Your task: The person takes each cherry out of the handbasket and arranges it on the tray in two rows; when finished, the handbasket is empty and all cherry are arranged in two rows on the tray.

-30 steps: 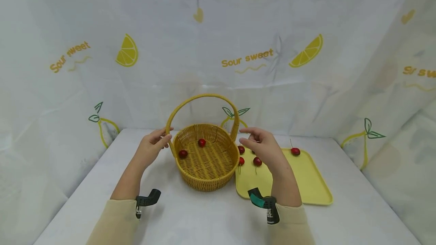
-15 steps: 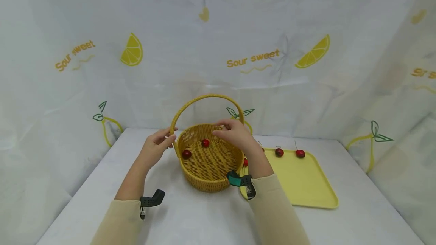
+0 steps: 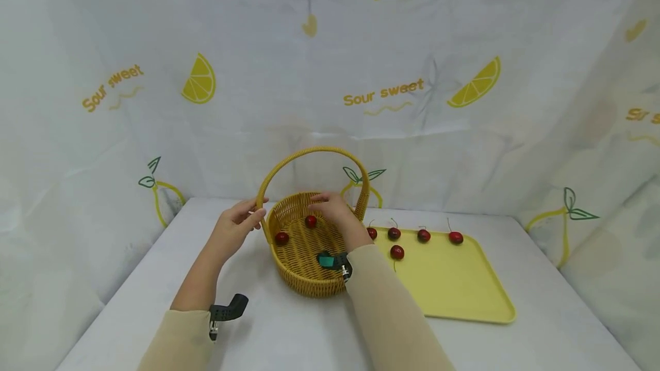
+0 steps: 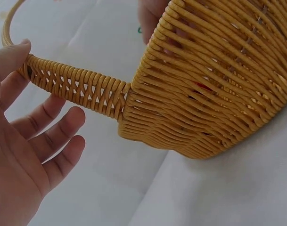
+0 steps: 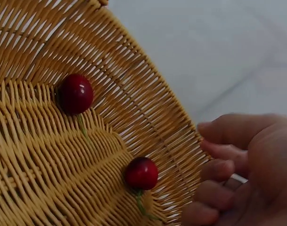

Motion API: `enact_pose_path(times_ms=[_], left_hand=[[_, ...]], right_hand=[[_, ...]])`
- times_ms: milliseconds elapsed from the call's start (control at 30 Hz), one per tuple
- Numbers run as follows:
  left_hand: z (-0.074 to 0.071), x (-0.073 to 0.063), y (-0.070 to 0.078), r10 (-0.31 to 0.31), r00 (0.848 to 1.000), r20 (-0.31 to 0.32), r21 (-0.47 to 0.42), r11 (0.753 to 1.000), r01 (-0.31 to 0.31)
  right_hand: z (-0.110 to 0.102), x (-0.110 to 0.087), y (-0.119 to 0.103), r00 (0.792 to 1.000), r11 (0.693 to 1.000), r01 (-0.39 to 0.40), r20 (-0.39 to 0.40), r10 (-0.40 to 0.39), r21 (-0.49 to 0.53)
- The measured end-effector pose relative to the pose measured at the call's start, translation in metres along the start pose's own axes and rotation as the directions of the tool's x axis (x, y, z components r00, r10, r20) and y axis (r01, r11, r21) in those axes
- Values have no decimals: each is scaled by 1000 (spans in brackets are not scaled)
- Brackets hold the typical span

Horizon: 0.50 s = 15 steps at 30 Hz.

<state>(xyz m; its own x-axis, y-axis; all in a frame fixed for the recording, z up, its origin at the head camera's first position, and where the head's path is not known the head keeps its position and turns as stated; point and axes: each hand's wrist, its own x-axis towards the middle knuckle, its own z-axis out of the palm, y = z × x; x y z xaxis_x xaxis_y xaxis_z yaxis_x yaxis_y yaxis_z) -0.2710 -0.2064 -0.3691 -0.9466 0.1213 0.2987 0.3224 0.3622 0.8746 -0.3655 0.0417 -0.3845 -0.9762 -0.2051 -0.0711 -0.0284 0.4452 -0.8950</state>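
Note:
A yellow woven basket with a tall arched handle stands on the white table. My left hand pinches the handle's left side between thumb and index finger; in the left wrist view its other fingers spread loosely beside it. Two dark red cherries lie inside the basket: one cherry by the left wall, another cherry further back. My right hand is above the basket's back part, just over the second cherry. In the right wrist view, its fingers are loosely bent near the rim, with nothing visible between them.
Right of the basket lies a flat yellow tray. Several stemmed cherries rest on it, mostly along its back edge. Behind the table hangs a white curtain printed with lemons.
My right hand has moved left, from beside the handle's right side over the tray to above the inside of the basket. The left hand has kept its hold on the handle.

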Motion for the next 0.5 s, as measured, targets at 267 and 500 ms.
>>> enact_pose_path(times_ms=[267, 500], left_hand=[[-1, 5, -16, 13, 1000, -11, 3, 1000, -13], [0, 5, -18, 22, 1000, -12, 9, 1000, -22]], right_hand=[[1, 5, 20, 993, 991, -53, 98, 65, -119], [3, 5, 27, 981, 961, -3, 187, 57, -277]])
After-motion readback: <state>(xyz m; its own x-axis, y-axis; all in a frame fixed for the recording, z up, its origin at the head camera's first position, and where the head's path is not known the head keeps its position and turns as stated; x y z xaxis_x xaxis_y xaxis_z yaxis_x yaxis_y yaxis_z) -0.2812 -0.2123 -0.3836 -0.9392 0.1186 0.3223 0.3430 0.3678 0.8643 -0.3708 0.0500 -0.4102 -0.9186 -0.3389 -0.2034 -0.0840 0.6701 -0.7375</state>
